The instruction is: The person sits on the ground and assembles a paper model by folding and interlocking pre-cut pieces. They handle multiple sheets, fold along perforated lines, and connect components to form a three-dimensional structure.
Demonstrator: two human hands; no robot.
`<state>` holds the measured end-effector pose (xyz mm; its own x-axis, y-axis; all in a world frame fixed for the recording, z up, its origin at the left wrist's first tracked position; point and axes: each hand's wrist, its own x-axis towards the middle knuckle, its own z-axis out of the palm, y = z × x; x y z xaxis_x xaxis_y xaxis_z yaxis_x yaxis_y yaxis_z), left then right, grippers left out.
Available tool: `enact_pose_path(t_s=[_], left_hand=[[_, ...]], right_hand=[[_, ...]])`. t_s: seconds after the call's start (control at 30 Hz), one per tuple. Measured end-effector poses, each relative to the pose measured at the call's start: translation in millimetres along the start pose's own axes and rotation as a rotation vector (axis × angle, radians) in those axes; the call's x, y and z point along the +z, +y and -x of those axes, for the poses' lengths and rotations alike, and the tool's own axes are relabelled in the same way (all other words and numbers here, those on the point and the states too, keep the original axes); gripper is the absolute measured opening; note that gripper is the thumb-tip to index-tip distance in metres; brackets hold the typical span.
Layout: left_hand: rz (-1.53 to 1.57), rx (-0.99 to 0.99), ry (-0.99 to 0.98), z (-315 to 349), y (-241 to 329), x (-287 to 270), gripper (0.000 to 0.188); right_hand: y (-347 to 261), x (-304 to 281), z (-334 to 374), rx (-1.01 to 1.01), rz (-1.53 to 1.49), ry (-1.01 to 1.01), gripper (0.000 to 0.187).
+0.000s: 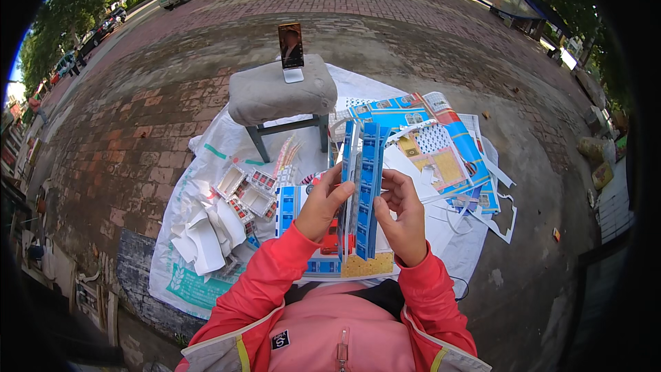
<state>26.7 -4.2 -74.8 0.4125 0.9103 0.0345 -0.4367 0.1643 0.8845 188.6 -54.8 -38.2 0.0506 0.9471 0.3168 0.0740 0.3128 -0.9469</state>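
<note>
Ground sheet (196,182): white, spread beneath everything
Stool (279,93): far, grey padded top
Prints (458,141): right, overlapping, mostly blue
Scraps (206,241): left, white heap
Card (370,186): blue, folded, between the hands
Hands: apart; left hand (323,201) clamped on card, right hand (405,217) at its right edge, grip unclear
Phone (290,45): upright on stool

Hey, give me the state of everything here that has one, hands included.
Left hand: closed on the blue printed card
Blue printed card: creased lengthwise, held up
Right hand: at the card's right edge, grip unclear
Phone: propped upright, screen lit
Padded stool: standing upright
Small printed boxes: open
White paper scraps: bent, heaped
Printed sheets: overlapping
White groundsheet: spread out
</note>
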Motion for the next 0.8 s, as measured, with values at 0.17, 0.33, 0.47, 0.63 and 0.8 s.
enact_pose_path(t_s=[0.17,0.33,0.47,0.63,0.8], left_hand=[[0.0,0.032,0.021,2.7,7.0,1.1,0.06],[0.055,0.017,0.057,3.0,4.3,-1.8,0.055],[0.109,0.027,0.067,4.9,2.7,-10.1,0.055],[0.189,-0.057,0.079,7.3,-0.2,-18.6,0.053],[0.319,-0.166,0.026,10.9,-6.0,-29.7,0.06]], right_hand=[[0.7,-1.8,-2.4,-0.248,0.398,0.037,0.044],[6.2,-4.6,0.3,-0.249,0.423,-0.025,0.037],[11.1,-3.6,5.9,-0.166,0.462,-0.016,0.037],[17.6,8.8,7.4,-0.363,0.625,0.063,0.041],[12.4,7.6,3.0,-0.325,0.563,0.06,0.042]])
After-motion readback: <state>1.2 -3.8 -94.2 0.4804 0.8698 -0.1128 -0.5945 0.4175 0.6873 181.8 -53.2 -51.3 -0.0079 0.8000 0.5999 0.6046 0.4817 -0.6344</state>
